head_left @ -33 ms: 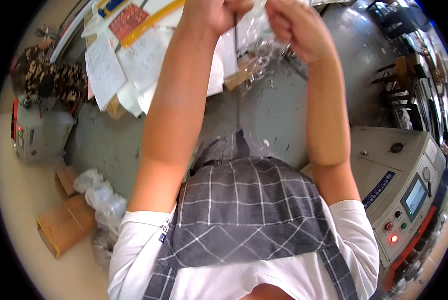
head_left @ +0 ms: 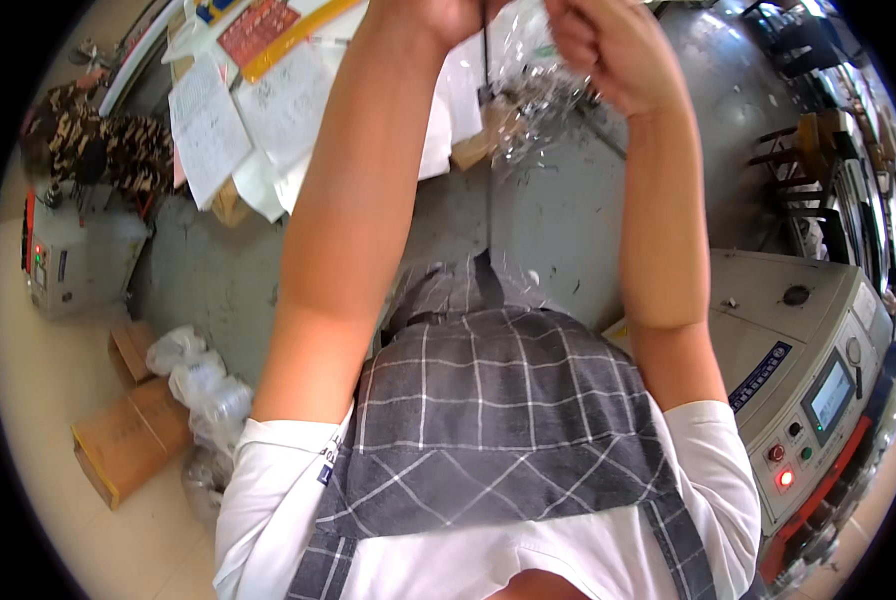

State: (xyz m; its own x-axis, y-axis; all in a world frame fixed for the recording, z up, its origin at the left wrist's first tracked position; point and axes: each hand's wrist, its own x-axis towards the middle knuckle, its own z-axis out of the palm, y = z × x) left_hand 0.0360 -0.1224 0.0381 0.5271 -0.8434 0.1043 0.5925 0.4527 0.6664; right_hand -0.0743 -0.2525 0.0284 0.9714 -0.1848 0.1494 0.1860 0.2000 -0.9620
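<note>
Both my hands are raised at the top edge, partly cut off there. My left hand [head_left: 456,18] has its fingers bent closed, and what lies in them is hidden. Right beside it a thin dark cord [head_left: 487,50] hangs down toward my apron. My right hand [head_left: 623,55] is apart from the left, its fingers curled in, and I cannot make out what they hold. Crumpled clear plastic film [head_left: 538,115] lies behind and between the hands.
Papers [head_left: 288,105] cover a table at the upper left. A grey machine with a screen [head_left: 830,400] stands close on my right. At the lower left are a cardboard box [head_left: 138,435] and clear plastic bags [head_left: 203,385]. Someone in camouflage clothing [head_left: 98,140] is at far left.
Both hands have shifted slightly up and to the right. The dark cord has moved a little right with them.
</note>
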